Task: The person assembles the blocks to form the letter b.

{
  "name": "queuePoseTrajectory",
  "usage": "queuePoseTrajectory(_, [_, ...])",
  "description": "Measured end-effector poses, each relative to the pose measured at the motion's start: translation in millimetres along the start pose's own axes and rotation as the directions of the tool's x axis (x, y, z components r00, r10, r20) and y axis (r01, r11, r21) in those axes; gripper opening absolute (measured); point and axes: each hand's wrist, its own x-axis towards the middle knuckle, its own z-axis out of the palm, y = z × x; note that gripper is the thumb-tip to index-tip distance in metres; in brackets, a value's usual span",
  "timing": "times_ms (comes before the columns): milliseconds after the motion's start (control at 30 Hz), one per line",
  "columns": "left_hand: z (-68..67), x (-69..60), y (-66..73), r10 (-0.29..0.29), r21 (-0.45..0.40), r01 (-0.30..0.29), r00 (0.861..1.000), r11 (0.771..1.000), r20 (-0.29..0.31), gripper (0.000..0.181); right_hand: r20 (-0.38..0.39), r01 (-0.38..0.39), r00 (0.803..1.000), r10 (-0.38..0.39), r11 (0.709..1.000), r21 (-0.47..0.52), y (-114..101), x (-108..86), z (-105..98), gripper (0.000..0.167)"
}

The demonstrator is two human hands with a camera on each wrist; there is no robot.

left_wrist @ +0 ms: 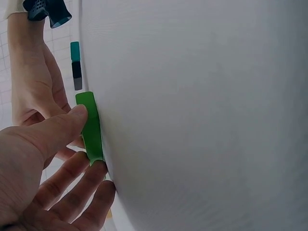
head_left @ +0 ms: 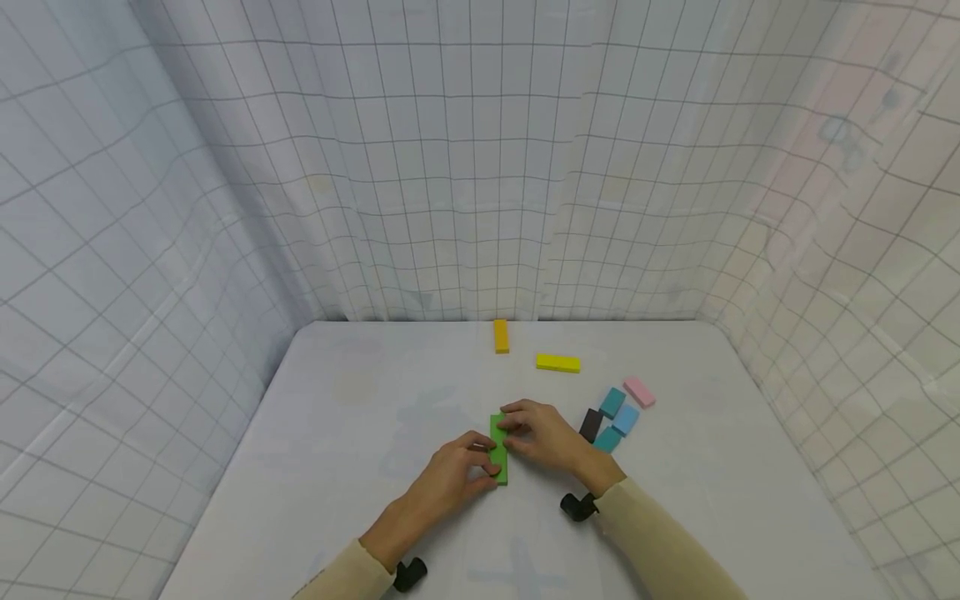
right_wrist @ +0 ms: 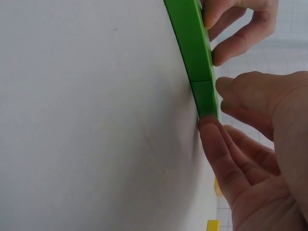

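Note:
Two green blocks lie end to end on the white table, in line away from me. A seam between the nearer green block (right_wrist: 192,43) and the farther green block (right_wrist: 204,96) shows in the right wrist view. My left hand (head_left: 453,471) holds the green row (left_wrist: 94,132) along its left side, with the thumb near its close end and the fingers farther up. On the other side, my right hand (head_left: 546,433) pinches the farther block, one finger at its far end and the thumb on its side. My fingers partly cover both blocks in the head view.
Right of my right hand lie a black block (head_left: 591,425), two teal blocks (head_left: 612,402), a light blue block (head_left: 626,420) and a pink block (head_left: 639,391). Farther back are a yellow block (head_left: 558,363) and an orange block (head_left: 501,337). White gridded curtains (head_left: 480,167) surround the table (head_left: 337,400).

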Motion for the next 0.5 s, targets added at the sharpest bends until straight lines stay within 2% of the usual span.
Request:
queuePoseTrajectory(100, [0.7, 0.0, -0.7, 0.002, 0.003, -0.002, 1.000, 1.000, 0.000, 0.009, -0.013, 0.009, 1.000, -0.009, 1.000, 0.001, 2, -0.4, -2, 0.028])
queuePoseTrajectory(500, [0.2, 0.3, 1.0, -0.015, 0.013, 0.015, 1.000, 1.000, 0.010, 0.010, -0.107, -0.034, 0.994, 0.030, 0.999, -0.035, 15, 5.7, -21, 0.033])
